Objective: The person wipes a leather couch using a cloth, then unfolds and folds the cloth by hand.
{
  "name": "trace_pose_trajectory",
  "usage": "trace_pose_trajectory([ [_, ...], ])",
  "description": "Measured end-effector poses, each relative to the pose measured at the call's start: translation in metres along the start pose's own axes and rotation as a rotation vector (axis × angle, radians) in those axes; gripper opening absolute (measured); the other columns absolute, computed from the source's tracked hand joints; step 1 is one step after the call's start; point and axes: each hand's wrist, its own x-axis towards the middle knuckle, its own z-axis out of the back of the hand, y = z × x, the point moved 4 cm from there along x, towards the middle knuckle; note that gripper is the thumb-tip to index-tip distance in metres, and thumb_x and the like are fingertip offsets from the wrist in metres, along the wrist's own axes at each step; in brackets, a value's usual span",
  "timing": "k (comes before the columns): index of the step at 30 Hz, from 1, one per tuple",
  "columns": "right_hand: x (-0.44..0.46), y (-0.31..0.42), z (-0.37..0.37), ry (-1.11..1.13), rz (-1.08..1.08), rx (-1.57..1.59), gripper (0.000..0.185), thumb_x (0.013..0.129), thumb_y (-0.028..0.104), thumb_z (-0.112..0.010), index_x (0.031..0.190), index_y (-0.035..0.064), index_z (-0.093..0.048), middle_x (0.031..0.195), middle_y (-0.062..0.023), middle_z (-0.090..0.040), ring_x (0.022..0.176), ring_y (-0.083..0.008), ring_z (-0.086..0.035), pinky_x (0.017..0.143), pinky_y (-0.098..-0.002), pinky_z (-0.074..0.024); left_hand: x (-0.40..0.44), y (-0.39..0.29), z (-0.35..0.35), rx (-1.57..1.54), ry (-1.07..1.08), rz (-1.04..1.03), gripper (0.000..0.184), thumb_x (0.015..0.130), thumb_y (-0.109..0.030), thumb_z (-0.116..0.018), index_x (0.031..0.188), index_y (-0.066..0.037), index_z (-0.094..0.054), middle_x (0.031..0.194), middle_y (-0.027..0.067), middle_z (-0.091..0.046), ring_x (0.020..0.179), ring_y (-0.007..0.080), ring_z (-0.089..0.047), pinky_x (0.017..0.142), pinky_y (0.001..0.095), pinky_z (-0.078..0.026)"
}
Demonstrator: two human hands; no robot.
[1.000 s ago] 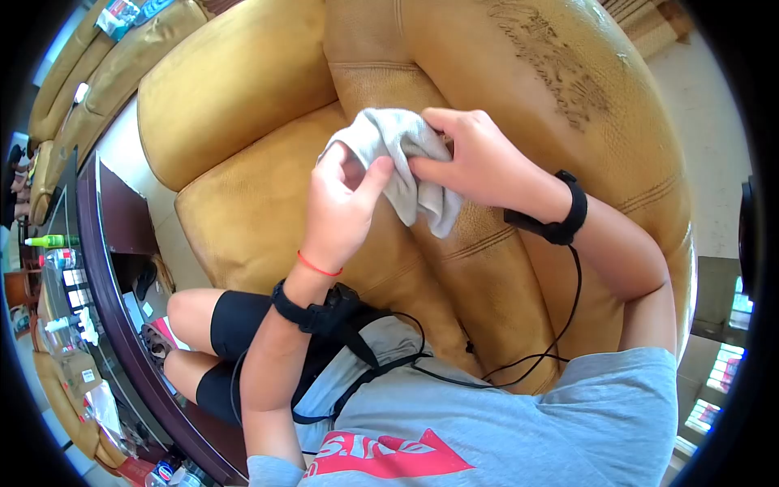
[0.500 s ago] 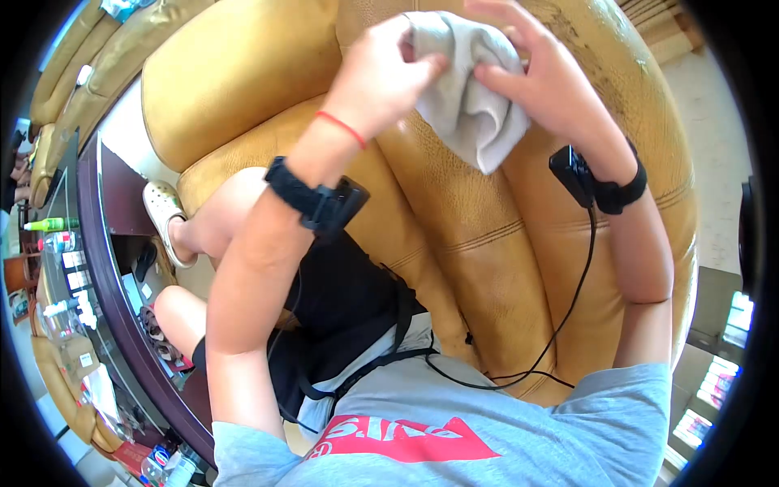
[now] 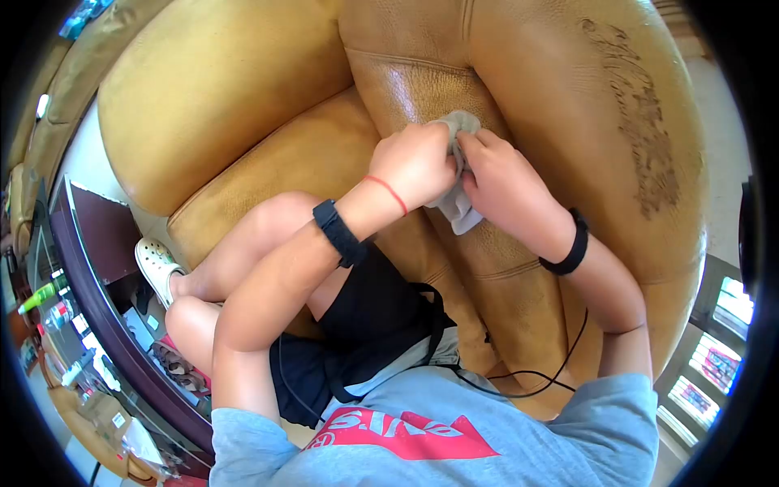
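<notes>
A crumpled pale grey cloth (image 3: 462,217) is bunched between my two hands above the tan leather sofa. Fingers of my left hand (image 3: 415,165) curl into a fist around its left side. From the other side, my right hand (image 3: 510,180) pinches the fabric, thumb and fingers pressed together. The knuckles almost meet, and much of the cloth is hidden behind them. One fold pokes out above the hands and a loose corner hangs below.
The sofa (image 3: 243,89) wraps around me, its right armrest marked by a dark worn patch (image 3: 637,122). To the left stands a dark coffee table (image 3: 122,325) with bottles and packets on its glass top. A black cable (image 3: 560,377) trails beside my right hip.
Both hands have come down and closer together, bunching the cloth that hung more spread out before. My right fingers, partly raised earlier, are now closed on it. The view has shifted slightly.
</notes>
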Motion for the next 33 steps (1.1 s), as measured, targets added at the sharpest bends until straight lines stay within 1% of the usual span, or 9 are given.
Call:
trace_pose_trajectory([
  [7, 0.010, -0.032, 0.007, -0.075, -0.112, -0.032, 0.036, 0.081, -0.002, -0.065, 0.114, -0.0064, -0.054, 0.106, -0.0248, -0.060, 0.081, -0.0418, -0.070, 0.069, -0.0468, -0.0602, 0.064, -0.007, -0.007, -0.034, 0.052, -0.035, 0.025, 0.083, -0.017, -0.063, 0.092, 0.006, -0.067, 0.091, 0.0311, -0.069, 0.090, 0.0485, -0.067, 0.079, 0.0517, -0.054],
  [10, 0.018, -0.037, 0.015, -0.087, -0.223, 0.017, 0.048, 0.085, -0.004, -0.061, 0.132, -0.0077, -0.054, 0.109, -0.0247, -0.059, 0.097, -0.0452, -0.064, 0.083, -0.0488, -0.0549, 0.072, -0.029, 0.012, 0.026, -0.048, -0.155, 0.023, 0.079, -0.016, -0.065, 0.084, 0.006, -0.072, 0.082, 0.0297, -0.068, 0.082, 0.0462, -0.070, 0.074, 0.0518, -0.058],
  [13, 0.022, -0.036, 0.032, -0.199, -0.227, 0.108, 0.051, 0.084, -0.004, -0.062, 0.134, -0.0086, -0.053, 0.111, -0.0248, -0.061, 0.101, -0.0447, -0.063, 0.087, -0.0484, -0.0526, 0.086, -0.041, 0.031, -0.028, 0.002, -0.200, 0.029, 0.081, -0.016, -0.064, 0.093, 0.009, -0.067, 0.087, 0.0325, -0.066, 0.078, 0.0464, -0.066, 0.072, 0.0465, -0.054],
  [14, 0.023, -0.033, 0.035, -0.184, -0.239, 0.133, 0.054, 0.083, -0.004, -0.063, 0.136, -0.0083, -0.052, 0.112, -0.0249, -0.062, 0.100, -0.0451, -0.062, 0.088, -0.0482, -0.0516, 0.093, -0.037, 0.032, -0.038, 0.072, -0.160, 0.028, 0.082, -0.016, -0.067, 0.095, 0.009, -0.068, 0.080, 0.0245, -0.070, 0.067, 0.0312, -0.068, 0.066, 0.0379, -0.054],
  [18, 0.018, -0.031, 0.033, -0.191, -0.262, 0.135, 0.054, 0.083, -0.004, -0.063, 0.135, -0.0073, -0.053, 0.110, -0.0251, -0.062, 0.101, -0.0457, -0.061, 0.088, -0.0486, -0.0510, 0.097, -0.017, 0.020, -0.293, 0.118, -0.126, 0.025, 0.084, -0.016, -0.072, 0.099, 0.004, -0.070, 0.081, 0.0065, -0.072, 0.073, 0.0094, -0.065, 0.066, 0.0270, -0.053],
  [21, 0.017, -0.057, 0.029, -0.170, -0.259, 0.164, 0.054, 0.082, -0.004, -0.063, 0.135, -0.0067, -0.053, 0.111, -0.0250, -0.061, 0.101, -0.0462, -0.061, 0.088, -0.0489, -0.0508, 0.111, -0.021, -0.005, -0.290, 0.033, -0.185, 0.025, 0.084, -0.014, -0.072, 0.100, 0.004, -0.070, 0.080, 0.0075, -0.072, 0.073, 0.0096, -0.065, 0.066, 0.0281, -0.053],
  [24, 0.010, -0.051, 0.020, -0.222, -0.228, 0.144, 0.054, 0.082, -0.004, -0.062, 0.134, -0.0066, -0.053, 0.110, -0.0251, -0.061, 0.100, -0.0462, -0.061, 0.088, -0.0489, -0.0511, 0.100, -0.017, -0.004, -0.221, -0.137, -0.315, 0.032, 0.076, -0.032, -0.071, 0.079, 0.000, -0.072, 0.072, 0.0218, -0.067, 0.066, 0.0397, -0.066, 0.064, 0.0448, -0.054],
  [28, 0.009, -0.046, 0.005, -0.299, -0.160, 0.007, 0.052, 0.082, -0.005, -0.061, 0.133, -0.0066, -0.053, 0.108, -0.0258, -0.062, 0.100, -0.0461, -0.061, 0.088, -0.0489, -0.0515, 0.097, -0.011, -0.004, 0.039, -0.210, -0.368, 0.030, 0.078, -0.038, -0.069, 0.078, -0.008, -0.074, 0.070, 0.0174, -0.068, 0.068, 0.0391, -0.067, 0.064, 0.0463, -0.056],
  [33, 0.024, -0.051, -0.003, -0.170, -0.103, 0.209, 0.052, 0.082, 0.001, -0.066, 0.132, -0.0081, -0.054, 0.107, -0.0270, -0.063, 0.102, -0.0453, -0.063, 0.090, -0.0459, -0.0523, 0.076, 0.009, 0.006, 0.109, -0.184, -0.321, 0.034, 0.081, -0.032, -0.071, 0.083, 0.002, -0.071, 0.068, 0.0188, -0.066, 0.060, 0.0318, -0.064, 0.061, 0.0396, -0.052],
])
